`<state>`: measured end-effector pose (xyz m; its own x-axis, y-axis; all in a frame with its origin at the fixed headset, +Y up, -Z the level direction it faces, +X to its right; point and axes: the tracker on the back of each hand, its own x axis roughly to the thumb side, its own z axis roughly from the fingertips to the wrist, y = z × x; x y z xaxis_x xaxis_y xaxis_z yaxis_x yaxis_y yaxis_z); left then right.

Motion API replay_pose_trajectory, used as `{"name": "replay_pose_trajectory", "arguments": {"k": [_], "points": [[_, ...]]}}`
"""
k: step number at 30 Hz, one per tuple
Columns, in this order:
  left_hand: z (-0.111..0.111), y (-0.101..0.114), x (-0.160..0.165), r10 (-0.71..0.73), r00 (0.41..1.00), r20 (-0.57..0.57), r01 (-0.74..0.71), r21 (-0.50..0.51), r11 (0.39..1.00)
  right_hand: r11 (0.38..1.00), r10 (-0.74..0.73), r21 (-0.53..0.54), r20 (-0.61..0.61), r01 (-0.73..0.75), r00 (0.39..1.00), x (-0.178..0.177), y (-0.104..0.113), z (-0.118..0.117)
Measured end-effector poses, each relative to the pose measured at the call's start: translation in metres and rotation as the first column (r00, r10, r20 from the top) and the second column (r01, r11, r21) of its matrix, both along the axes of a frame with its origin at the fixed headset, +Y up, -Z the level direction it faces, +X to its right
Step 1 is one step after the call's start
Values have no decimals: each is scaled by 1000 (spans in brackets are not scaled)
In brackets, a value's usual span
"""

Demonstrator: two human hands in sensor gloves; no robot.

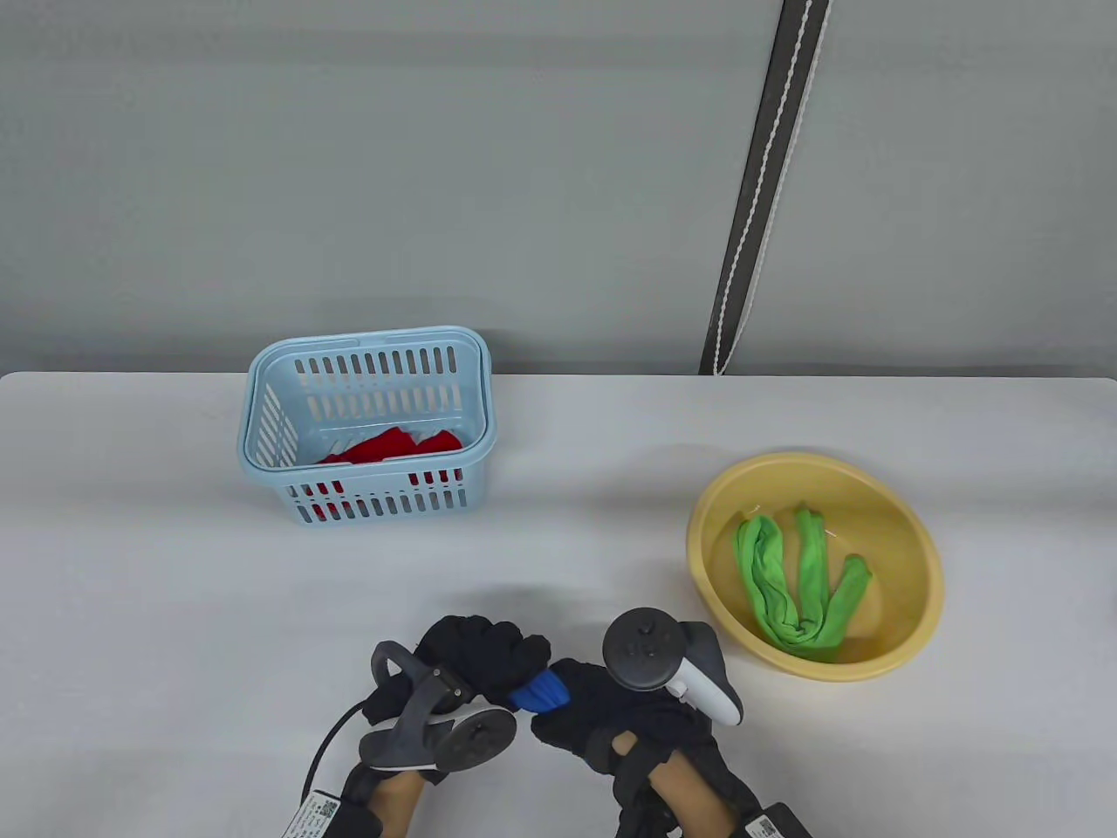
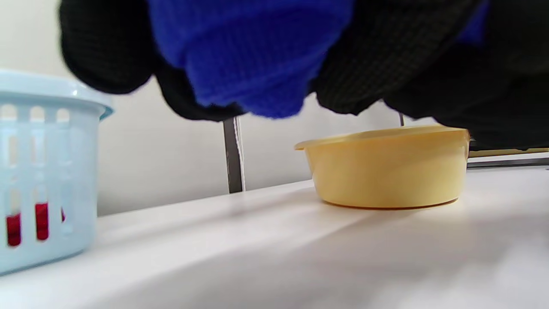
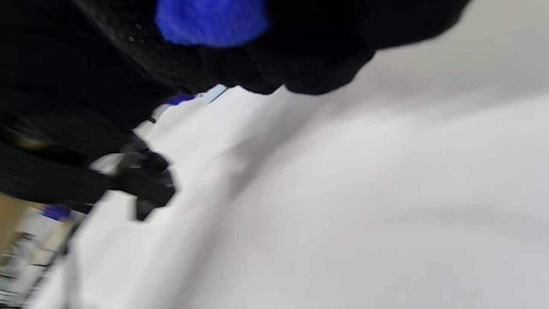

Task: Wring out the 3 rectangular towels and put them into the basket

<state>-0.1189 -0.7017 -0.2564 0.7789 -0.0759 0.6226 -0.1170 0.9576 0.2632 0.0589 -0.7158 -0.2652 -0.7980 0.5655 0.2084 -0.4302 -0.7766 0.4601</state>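
Both hands meet near the table's front edge around a blue towel (image 1: 540, 693), which is bunched into a short roll between them. My left hand (image 1: 482, 655) grips one end and my right hand (image 1: 586, 709) grips the other. The blue towel (image 2: 253, 56) fills the top of the left wrist view, and a blue towel end (image 3: 212, 21) shows in the right wrist view. A red towel (image 1: 393, 447) lies inside the light blue basket (image 1: 366, 349) at the back left. A green towel (image 1: 798, 580) lies twisted in the yellow basin (image 1: 916, 541) on the right.
The basket (image 2: 47, 171) and the basin (image 2: 388, 169) stand on a white table (image 1: 558, 541). A grey wall rises behind it, with a dark vertical strip and a white cord (image 1: 764, 201) at the right.
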Motion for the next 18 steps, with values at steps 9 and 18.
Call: {"name": "replay_pose_trajectory", "arguments": {"k": [9,18], "points": [[-9,2,3,114,989,-98,-135,-244,960,858,243,447,82,-253,967,-7,4,6],[-23,5,-3,280,941,-190,-338,-567,751,696,277,660,117,-283,954,-7,11,9]]}}
